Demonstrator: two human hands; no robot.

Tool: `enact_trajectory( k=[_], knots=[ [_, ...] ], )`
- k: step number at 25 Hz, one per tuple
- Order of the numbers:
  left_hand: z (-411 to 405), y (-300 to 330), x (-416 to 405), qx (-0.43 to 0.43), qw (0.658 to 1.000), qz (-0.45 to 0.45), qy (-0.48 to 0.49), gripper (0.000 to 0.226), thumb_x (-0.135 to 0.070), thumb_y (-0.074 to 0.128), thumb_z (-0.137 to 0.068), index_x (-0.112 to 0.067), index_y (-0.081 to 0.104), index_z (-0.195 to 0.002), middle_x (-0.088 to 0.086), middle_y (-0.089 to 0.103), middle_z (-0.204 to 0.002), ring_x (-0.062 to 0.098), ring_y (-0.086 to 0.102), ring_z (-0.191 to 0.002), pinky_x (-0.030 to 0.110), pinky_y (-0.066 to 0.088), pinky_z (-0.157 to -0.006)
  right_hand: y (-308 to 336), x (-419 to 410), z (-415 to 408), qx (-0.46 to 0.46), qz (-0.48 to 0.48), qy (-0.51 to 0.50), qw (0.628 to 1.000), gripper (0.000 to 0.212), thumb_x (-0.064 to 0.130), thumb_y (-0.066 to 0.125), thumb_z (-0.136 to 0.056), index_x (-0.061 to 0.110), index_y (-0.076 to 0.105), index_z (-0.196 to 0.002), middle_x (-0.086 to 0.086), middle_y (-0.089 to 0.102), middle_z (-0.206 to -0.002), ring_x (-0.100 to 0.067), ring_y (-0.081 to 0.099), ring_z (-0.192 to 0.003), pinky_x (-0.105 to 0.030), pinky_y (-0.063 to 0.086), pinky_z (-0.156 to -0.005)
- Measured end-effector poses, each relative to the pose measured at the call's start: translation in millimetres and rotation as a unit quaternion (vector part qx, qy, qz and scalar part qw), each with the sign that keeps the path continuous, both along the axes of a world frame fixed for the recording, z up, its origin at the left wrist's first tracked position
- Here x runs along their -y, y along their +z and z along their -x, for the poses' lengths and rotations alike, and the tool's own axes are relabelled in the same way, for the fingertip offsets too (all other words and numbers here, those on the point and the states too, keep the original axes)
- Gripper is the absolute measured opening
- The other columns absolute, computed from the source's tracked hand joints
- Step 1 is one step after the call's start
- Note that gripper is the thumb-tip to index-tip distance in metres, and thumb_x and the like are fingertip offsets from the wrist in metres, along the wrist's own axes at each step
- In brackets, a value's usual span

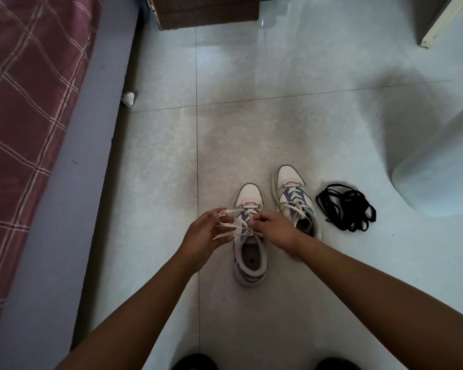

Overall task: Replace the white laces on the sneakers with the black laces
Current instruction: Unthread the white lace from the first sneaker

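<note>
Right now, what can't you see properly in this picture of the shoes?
Head view only:
- Right hand covers part of the near sneaker, hiding how far its white lace is undone.
- Black laces lie tangled; their count is unclear.
- Small white lump by the bed: too small to identify.
- Pale object at right: cut off by the edge.

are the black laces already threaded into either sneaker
No, the black laces lie bundled on the floor right of both sneakers.

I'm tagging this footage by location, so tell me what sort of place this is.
Probably a bedroom at home: a bed with a maroon plaid cover along the left, a glossy pale tiled floor, and a brown wooden cabinet standing on it.
</note>
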State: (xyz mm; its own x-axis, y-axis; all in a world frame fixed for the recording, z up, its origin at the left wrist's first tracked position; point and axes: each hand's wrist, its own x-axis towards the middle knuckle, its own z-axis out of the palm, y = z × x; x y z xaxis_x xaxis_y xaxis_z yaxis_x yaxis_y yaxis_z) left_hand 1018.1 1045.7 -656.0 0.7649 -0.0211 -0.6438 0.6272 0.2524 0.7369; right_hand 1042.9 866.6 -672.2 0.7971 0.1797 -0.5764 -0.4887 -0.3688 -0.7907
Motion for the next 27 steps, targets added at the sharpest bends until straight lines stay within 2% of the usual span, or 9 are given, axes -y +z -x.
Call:
enact_trajectory(
  k=[4,7,11,14,17,19,23,25,27],
  knots=[
    [7.3,-13.2,7.8,0.005,0.979,-0.183,-0.085,0.041,0.001,0.048,-0.094,-0.021,0.049,-0.129,0.005,0.055,-0.118,0.019,0.062,-0.094,0.024,0.055,-0.068,3.6,-1.5,-0.6,-0.039,-0.041,-0.051,0.997,0.012,0.014,0.059,-0.091,0.008,0.061,-0.081,-0.001,0.055,-0.069,-0.008,0.048,-0.061,-0.007,0.04,-0.048],
    [13.5,-22.0,11.2,0.114,0.917,-0.314,-0.219,0.041,-0.007,0.057,-0.091,-0.021,0.051,-0.129,0.003,0.047,-0.128,0.013,0.057,-0.098,0.01,0.047,-0.073,3.6,-1.7,0.1,-0.051,-0.072,-0.071,0.994,0.01,0.012,0.058,-0.092,0.008,0.058,-0.083,-0.002,0.054,-0.07,-0.008,0.048,-0.063,-0.013,0.042,-0.056],
    [15.0,-26.8,23.4,0.099,0.934,-0.281,-0.195,0.055,-0.02,0.067,-0.086,-0.015,0.037,-0.133,-0.001,0.049,-0.118,0.01,0.055,-0.095,0.011,0.045,-0.068,4.9,-1.2,-0.2,-0.085,-0.1,-0.118,0.984,0.016,0.006,0.051,-0.094,0.013,0.057,-0.08,-0.003,0.059,-0.076,-0.009,0.053,-0.066,-0.012,0.045,-0.052],
    [18.5,-31.9,23.9,0.129,0.907,-0.336,-0.217,0.04,-0.022,0.064,-0.089,-0.016,0.044,-0.122,0.003,0.046,-0.118,0.011,0.053,-0.097,0.008,0.044,-0.066,6.2,1.7,2.0,-0.104,-0.137,-0.148,0.974,0.023,0.0,0.045,-0.093,0.017,0.053,-0.08,-0.003,0.064,-0.079,-0.009,0.055,-0.067,-0.017,0.043,-0.054],
    [17.2,-30.9,18.0,0.166,0.894,-0.321,-0.266,0.041,-0.026,0.056,-0.094,-0.023,0.045,-0.133,0.002,0.047,-0.114,0.013,0.054,-0.1,0.007,0.043,-0.074,3.5,7.9,3.7,-0.117,-0.173,-0.167,0.964,0.03,-0.002,0.039,-0.093,0.019,0.044,-0.072,-0.005,0.067,-0.08,-0.012,0.056,-0.069,-0.023,0.037,-0.061],
    [11.4,-29.8,15.1,0.175,0.883,-0.328,-0.287,0.042,-0.025,0.052,-0.096,-0.024,0.044,-0.137,0.003,0.049,-0.111,0.015,0.054,-0.101,0.017,0.043,-0.083,2.3,10.3,3.4,-0.121,-0.185,-0.176,0.959,0.03,-0.003,0.039,-0.093,0.019,0.043,-0.073,-0.005,0.067,-0.081,-0.014,0.056,-0.07,-0.025,0.037,-0.063],
    [3.2,-31.8,17.5,0.188,0.859,-0.375,-0.295,0.027,-0.017,0.054,-0.095,-0.014,0.059,-0.121,0.009,0.054,-0.109,0.016,0.055,-0.094,0.016,0.04,-0.079,-1.7,8.6,7.4,-0.057,-0.115,-0.087,0.988,0.013,0.003,0.056,-0.09,0.016,0.057,-0.091,-0.002,0.064,-0.09,-0.009,0.059,-0.08,-0.015,0.047,-0.064],
    [1.0,-29.2,20.9,0.189,0.87,-0.378,-0.254,0.019,-0.017,0.057,-0.093,-0.012,0.062,-0.11,0.009,0.056,-0.106,0.011,0.054,-0.087,0.007,0.039,-0.071,-3.9,8.4,7.7,0.018,-0.023,0.028,0.999,0.017,0.012,0.07,-0.082,0.012,0.062,-0.097,-0.003,0.062,-0.093,-0.012,0.058,-0.086,-0.02,0.05,-0.074],
    [-1.3,-24.8,24.1,0.216,0.875,-0.374,-0.22,0.015,-0.013,0.058,-0.091,-0.012,0.063,-0.105,0.008,0.057,-0.103,0.011,0.054,-0.086,0.004,0.039,-0.069,-5.6,2.0,7.6,0.103,0.075,0.116,0.985,0.016,0.018,0.075,-0.078,0.011,0.064,-0.088,-0.005,0.059,-0.088,-0.016,0.056,-0.081,-0.026,0.046,-0.072]
  ],
)
